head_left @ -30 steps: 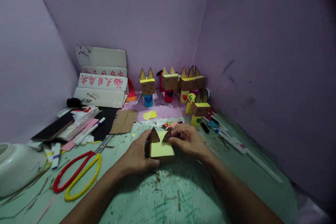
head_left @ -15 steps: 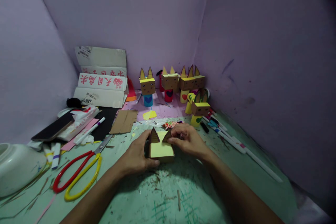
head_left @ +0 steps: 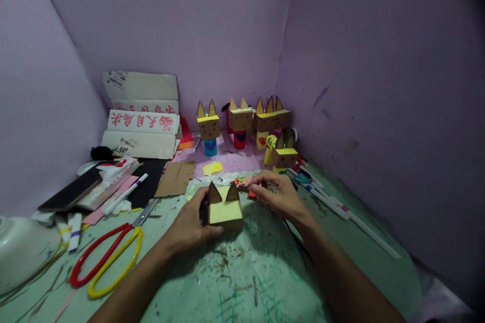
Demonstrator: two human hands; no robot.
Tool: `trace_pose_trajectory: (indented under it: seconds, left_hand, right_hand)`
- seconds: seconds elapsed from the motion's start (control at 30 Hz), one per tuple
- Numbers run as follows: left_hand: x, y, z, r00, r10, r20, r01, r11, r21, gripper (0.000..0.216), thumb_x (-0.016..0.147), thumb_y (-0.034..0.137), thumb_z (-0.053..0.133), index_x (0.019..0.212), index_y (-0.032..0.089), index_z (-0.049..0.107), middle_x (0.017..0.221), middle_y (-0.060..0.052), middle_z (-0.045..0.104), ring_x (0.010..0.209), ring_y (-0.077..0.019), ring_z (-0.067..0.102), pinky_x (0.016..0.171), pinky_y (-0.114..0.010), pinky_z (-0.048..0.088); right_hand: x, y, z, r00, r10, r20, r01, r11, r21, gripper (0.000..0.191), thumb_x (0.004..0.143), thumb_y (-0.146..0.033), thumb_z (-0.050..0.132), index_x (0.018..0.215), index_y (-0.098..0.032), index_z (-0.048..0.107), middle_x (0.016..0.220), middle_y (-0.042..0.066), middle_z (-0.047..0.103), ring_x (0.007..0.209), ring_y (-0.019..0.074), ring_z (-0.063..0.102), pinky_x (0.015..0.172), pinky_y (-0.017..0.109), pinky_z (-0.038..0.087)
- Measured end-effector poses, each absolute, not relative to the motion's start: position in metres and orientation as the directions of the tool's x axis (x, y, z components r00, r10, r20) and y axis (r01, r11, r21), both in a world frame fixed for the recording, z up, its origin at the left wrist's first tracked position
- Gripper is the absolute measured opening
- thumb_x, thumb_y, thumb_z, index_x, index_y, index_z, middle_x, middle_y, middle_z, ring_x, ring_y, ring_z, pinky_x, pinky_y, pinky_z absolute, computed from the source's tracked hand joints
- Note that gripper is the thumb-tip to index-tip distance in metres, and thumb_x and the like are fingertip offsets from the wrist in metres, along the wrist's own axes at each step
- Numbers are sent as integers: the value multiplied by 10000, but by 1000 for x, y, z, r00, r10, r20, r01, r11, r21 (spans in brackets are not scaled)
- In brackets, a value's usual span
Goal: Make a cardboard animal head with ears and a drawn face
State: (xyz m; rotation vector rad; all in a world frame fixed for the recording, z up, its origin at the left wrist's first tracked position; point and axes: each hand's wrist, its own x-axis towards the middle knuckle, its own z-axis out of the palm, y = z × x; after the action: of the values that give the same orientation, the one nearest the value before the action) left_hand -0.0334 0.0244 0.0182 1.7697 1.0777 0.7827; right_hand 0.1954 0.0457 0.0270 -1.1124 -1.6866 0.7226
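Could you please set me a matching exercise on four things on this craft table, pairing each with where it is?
Things:
1. scissors
2. blue-bodied figure
3. eared cardboard block
4. flat cardboard piece

Places:
A. in the grip of the left hand
B. standing near the back wall
C. lying flat beside the black sheet
D. lying to the left of the left hand

Pairs: 1-D, 2-B, 3-A, 4-C.
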Motion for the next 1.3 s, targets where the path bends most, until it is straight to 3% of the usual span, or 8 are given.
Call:
trace_pose_trajectory:
  seconds: [0.13, 0.3, 0.47, 0.57, 0.97, 1.2, 1.3]
  left_hand:
    - [-39, 31, 9, 399, 913, 89, 310, -225, 924, 676, 611, 259, 769, 1197, 182, 440, 1183, -131, 588, 1107, -320, 527, 947, -441, 381]
    - [-40, 33, 6, 383, 917, 109, 191, -195, 962, 696, 614, 318, 786, 1203, 173, 443, 1175, -137, 591, 1110, -321, 537, 949, -430, 397]
    - [-36, 30, 9, 360, 928, 94, 21, -109, 994, 663, 611, 316, 786, 1174, 175, 465, 1176, -136, 598, 1101, -318, 555, 933, -417, 421]
    - [-34, 28, 10, 376, 923, 79, -25, -75, 997, 679, 602, 310, 794, 1172, 183, 450, 1166, -132, 607, 1094, -307, 565, 923, -405, 431]
    - [-33, 26, 6, 403, 909, 109, 203, -205, 957, 660, 590, 326, 777, 1155, 166, 476, 1147, -120, 617, 1068, -309, 567, 918, -414, 423]
    - [-27, 19, 20, 359, 933, 6, 389, -156, 908, 619, 523, 101, 735, 1086, 162, 485, 1054, -84, 620, 970, -266, 575, 842, -372, 438]
    - [-25, 17, 24, 361, 933, -8, 374, -137, 917, 616, 510, 80, 731, 1070, 153, 484, 1040, -83, 616, 961, -253, 566, 840, -360, 430]
  right_hand:
    - [188, 45, 22, -180, 929, 324, 308, 366, -878, 102, 701, -225, 617, 759, -168, 679, 763, 52, 688, 702, 176, 604, 608, 278, 446]
    - [185, 41, 22, -260, 932, 251, 217, 310, -926, 366, 579, -262, 765, 914, -176, 649, 902, 56, 667, 769, 177, 587, 664, 292, 469]
    - [182, 44, 17, -217, 923, 319, 194, 361, -912, 128, 703, -286, 656, 785, -188, 665, 832, 48, 690, 787, 185, 622, 711, 313, 474]
    - [179, 47, 12, -143, 938, 316, 172, 338, -925, 132, 741, -291, 604, 742, -182, 679, 755, 52, 703, 715, 182, 631, 674, 312, 477]
    - [174, 44, 13, -127, 953, 274, 364, 302, -881, 46, 697, -180, 620, 684, -173, 664, 668, 32, 671, 619, 157, 573, 563, 262, 400]
    - [174, 44, 9, -160, 947, 277, 408, 319, -856, 63, 695, -198, 607, 643, -172, 631, 615, 11, 619, 566, 136, 508, 532, 251, 358]
    - [175, 44, 8, -172, 947, 271, 407, 319, -856, 61, 684, -198, 607, 634, -167, 625, 601, 12, 605, 548, 134, 488, 529, 253, 361]
